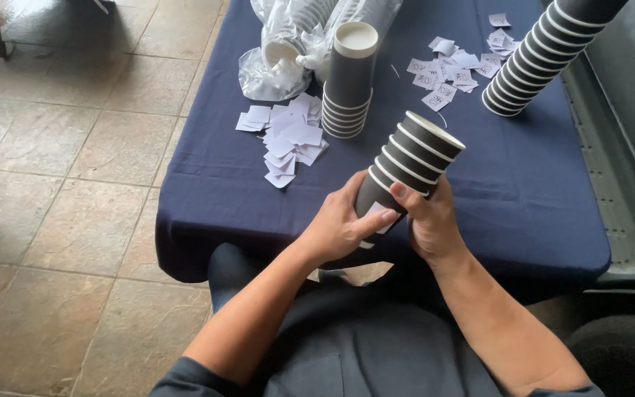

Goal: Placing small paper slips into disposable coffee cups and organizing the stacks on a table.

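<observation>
The tall cup stack [545,55] runs off the top edge, the markings on the paper slips [446,77] are too small to read, the plastic bag [288,51] half hides its cups, and the hands [384,220] cover the held stack's base.

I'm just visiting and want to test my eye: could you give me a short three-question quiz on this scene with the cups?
1. True or false: both hands hold the tilted stack of dark paper cups.
2. What lies under the left hand fingers on the cup? A) a white paper slip B) a lid
3. What colour is the tablecloth?

Key: 1 true. 2 A. 3 dark blue.
</observation>
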